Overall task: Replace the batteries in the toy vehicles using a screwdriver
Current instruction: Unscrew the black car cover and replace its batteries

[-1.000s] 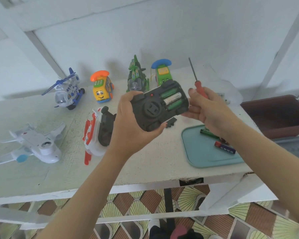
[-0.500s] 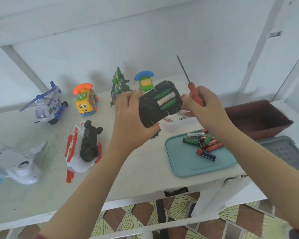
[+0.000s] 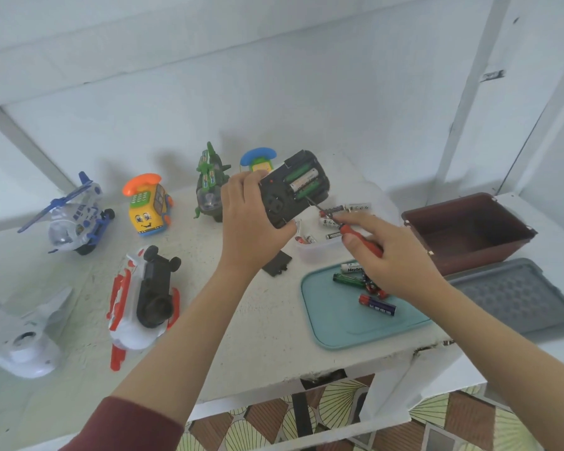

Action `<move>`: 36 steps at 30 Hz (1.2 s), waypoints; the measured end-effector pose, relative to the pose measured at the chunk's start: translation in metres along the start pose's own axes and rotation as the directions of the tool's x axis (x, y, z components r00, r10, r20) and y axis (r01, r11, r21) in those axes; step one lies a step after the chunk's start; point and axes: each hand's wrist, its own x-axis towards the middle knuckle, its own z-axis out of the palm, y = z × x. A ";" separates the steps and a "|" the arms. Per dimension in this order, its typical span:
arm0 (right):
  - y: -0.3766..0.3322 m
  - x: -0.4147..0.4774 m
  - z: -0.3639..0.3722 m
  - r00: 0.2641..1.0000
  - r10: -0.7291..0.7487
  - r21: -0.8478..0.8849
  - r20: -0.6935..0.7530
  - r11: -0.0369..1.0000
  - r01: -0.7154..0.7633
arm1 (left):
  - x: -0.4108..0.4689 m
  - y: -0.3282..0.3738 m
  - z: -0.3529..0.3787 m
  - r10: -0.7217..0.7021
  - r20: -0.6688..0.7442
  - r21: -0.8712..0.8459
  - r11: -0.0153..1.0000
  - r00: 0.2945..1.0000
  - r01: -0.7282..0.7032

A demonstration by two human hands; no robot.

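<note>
Toy car [image 3: 292, 190] hangs upside down above the bench [image 3: 241, 320], up and left of the teal tray [image 3: 339, 320]. The left hand [image 3: 248, 229] has its fingers curled round the body. Three batteries [image 3: 303, 182] fill the open compartment. The right hand [image 3: 401, 262] pinches the red-handled screwdriver [image 3: 370, 246], with its tip at the compartment's edge.

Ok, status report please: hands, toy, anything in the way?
Left hand grips black toy, battery bay open. Right hand holds screwdriver, tip at batteries. Nothing blocks it.
</note>
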 end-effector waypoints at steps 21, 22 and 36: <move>-0.017 0.001 0.045 0.963 -0.106 -0.405 -0.247 0.914 -0.003 | 0.003 0.025 0.031 -0.125 -0.155 -0.009 0.992 0.980 0.125; -0.018 0.000 0.048 0.959 -0.107 -0.412 -0.262 0.911 -0.011 | 0.004 0.026 0.033 -0.134 -0.156 -0.001 0.991 0.979 0.136; 0.002 0.007 0.007 0.970 0.096 -0.186 -0.225 0.973 -0.140 | -0.009 -0.007 0.020 0.026 -0.049 0.085 0.996 0.998 -0.022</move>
